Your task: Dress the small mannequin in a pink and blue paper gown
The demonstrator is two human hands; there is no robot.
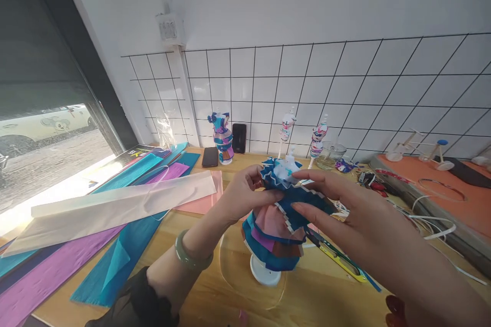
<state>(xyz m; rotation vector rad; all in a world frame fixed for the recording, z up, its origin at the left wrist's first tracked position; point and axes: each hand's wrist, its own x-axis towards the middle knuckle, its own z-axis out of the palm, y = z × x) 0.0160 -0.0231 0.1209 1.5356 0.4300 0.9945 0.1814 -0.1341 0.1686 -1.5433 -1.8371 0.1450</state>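
Observation:
A small dress form on a white round base (264,272) stands at the table's middle, dressed in layered crepe paper of blue, pink, purple and brown (273,237). My left hand (245,195) is closed, pinching the dark blue pleated paper strip (303,198) at the figure's left shoulder. My right hand (345,209) lies over the same strip from the right, fingers stretched out and pressing it against the skirt. A green bangle (190,258) sits on my left wrist.
Long crepe paper sheets, white (115,204), purple, teal and pink, lie at left. A finished paper-dressed figure (223,138), two phones (239,138) and two more stands line the tiled wall. A glass bowl (330,155), scissors, wires and an orange mat (441,184) are at right.

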